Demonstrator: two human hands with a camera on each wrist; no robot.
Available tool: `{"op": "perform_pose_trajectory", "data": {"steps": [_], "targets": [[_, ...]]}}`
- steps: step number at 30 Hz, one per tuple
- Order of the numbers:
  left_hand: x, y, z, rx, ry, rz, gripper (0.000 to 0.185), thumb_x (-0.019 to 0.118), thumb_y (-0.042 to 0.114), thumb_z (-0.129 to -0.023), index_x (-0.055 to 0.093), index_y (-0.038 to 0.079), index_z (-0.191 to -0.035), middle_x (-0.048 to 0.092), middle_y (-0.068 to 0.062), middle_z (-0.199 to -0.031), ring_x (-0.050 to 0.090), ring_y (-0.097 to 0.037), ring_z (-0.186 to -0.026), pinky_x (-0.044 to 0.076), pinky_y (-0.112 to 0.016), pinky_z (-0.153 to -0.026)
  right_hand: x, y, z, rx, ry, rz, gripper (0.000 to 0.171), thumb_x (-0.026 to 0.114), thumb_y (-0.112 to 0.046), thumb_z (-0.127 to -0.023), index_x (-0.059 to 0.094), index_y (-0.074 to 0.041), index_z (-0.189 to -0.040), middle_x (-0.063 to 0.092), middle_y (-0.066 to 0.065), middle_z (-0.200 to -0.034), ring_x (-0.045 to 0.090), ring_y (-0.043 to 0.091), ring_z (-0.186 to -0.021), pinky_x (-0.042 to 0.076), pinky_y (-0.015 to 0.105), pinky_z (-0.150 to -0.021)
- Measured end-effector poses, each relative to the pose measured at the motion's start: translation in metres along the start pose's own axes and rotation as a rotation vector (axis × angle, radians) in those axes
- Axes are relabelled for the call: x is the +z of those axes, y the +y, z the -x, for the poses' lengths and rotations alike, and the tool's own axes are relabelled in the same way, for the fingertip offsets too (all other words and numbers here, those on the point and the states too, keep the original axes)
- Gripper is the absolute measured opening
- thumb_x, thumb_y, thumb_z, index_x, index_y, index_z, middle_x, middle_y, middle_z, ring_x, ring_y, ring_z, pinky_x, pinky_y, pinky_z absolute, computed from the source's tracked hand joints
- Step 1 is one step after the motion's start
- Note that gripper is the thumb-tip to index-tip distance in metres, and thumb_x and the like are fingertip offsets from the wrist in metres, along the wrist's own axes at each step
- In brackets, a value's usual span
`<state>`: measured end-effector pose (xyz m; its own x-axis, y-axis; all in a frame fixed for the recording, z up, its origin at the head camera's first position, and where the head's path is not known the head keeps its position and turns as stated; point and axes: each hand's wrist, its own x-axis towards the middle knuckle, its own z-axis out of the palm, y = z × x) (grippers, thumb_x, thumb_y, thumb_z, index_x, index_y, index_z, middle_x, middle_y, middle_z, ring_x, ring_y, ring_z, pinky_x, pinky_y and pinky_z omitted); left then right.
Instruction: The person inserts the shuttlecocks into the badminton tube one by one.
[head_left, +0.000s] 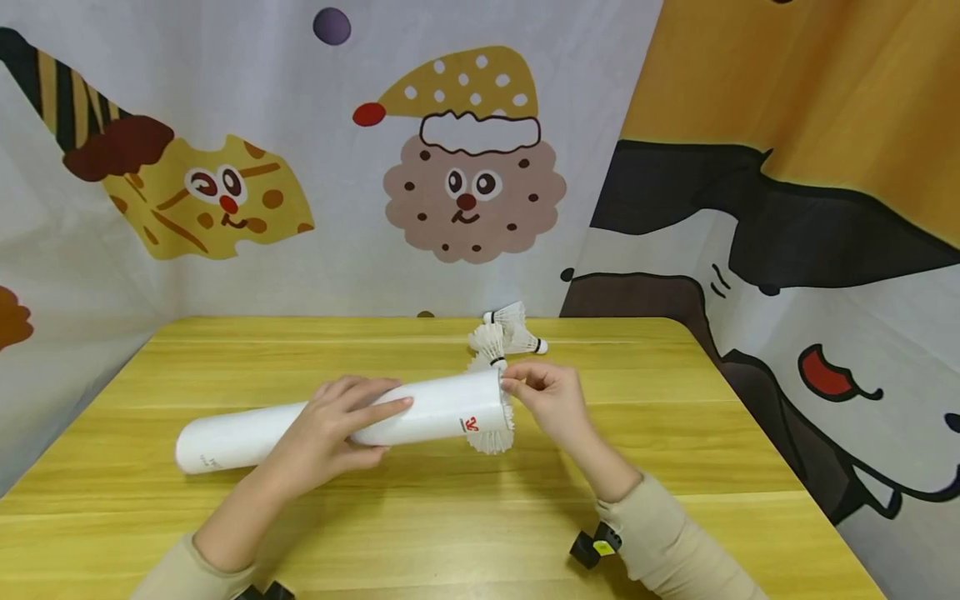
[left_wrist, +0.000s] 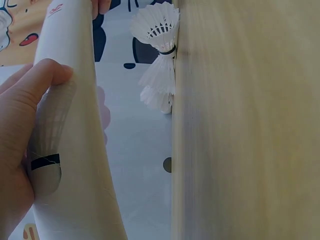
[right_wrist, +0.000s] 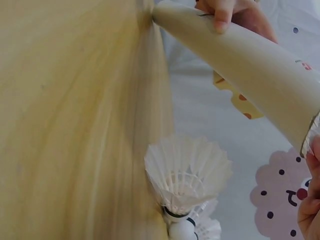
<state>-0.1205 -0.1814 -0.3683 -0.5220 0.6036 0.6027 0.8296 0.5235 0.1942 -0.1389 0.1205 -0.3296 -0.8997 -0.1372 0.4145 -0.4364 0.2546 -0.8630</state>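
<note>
One shuttlecock [right_wrist: 315,129] at the mouth of the tube [head_left: 442,407] is pinched by right fingers [head_left: 519,388]; left fingers [head_left: 382,412] grip across the tube's long axis.

In the head view, the left hand [head_left: 322,429] hides the middle of the white tube [head_left: 435,408]; small print [head_left: 210,461] to that hand's left is too tiny to read. Right of the hand, the tube partly covers a shuttlecock [head_left: 489,442]. Below both hands, the left sleeve [head_left: 191,575] and right sleeve [head_left: 682,550] run off the bottom edge. In the right wrist view, the right edge cuts off the right hand [right_wrist: 311,205] and the tube's mouth at its fingertips; the tabletop [right_wrist: 135,125] left of this hand is blurred.
</note>
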Motion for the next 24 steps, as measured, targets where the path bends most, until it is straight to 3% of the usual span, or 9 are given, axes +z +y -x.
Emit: {"op": "perform_pose_trajectory", "data": {"steps": [3, 10, 20, 24], "targets": [[0.000, 0.000, 0.000, -0.003, -0.002, 0.000, 0.063, 0.076, 0.024, -0.078, 0.055, 0.025, -0.138, 0.052, -0.003, -0.137, 0.049, -0.025, -0.114, 0.041, -0.051, -0.083, 0.003, -0.001, 0.002, -0.004, 0.017, 0.004, 0.003, 0.070, 0.011, -0.078, 0.070, 0.011, -0.081, 0.049, 0.008, -0.052, 0.034, 0.004, -0.047, 0.027, 0.019, -0.045], [0.001, -0.001, 0.001, 0.002, 0.006, -0.005, 0.064, 0.076, 0.024, -0.077, 0.056, 0.024, -0.137, 0.053, -0.005, -0.135, 0.050, -0.025, -0.113, 0.040, -0.050, -0.083, 0.009, 0.002, 0.007, -0.083, 0.047, 0.006, 0.005, 0.068, 0.014, -0.077, 0.070, 0.011, -0.081, 0.057, 0.022, -0.060, 0.036, 0.003, -0.048, 0.028, 0.017, -0.044], [0.002, 0.001, 0.000, -0.008, 0.001, -0.012, 0.059, 0.072, 0.030, -0.081, 0.055, 0.025, -0.137, 0.053, -0.004, -0.136, 0.050, -0.024, -0.114, 0.040, -0.048, -0.084, 0.012, 0.003, 0.008, -0.070, 0.072, 0.027, 0.009, 0.065, 0.017, -0.077, 0.071, 0.012, -0.083, 0.053, 0.015, -0.055, 0.039, 0.010, -0.050, 0.031, 0.017, -0.045], [0.002, 0.002, -0.001, -0.007, 0.008, -0.007, 0.060, 0.074, 0.028, -0.080, 0.056, 0.025, -0.137, 0.053, -0.004, -0.135, 0.050, -0.024, -0.113, 0.041, -0.048, -0.083, 0.011, 0.004, 0.008, -0.148, 0.082, 0.054, 0.010, 0.066, 0.017, -0.076, 0.071, 0.012, -0.084, 0.056, 0.015, -0.057, 0.039, 0.008, -0.050, 0.032, 0.017, -0.045]]}}
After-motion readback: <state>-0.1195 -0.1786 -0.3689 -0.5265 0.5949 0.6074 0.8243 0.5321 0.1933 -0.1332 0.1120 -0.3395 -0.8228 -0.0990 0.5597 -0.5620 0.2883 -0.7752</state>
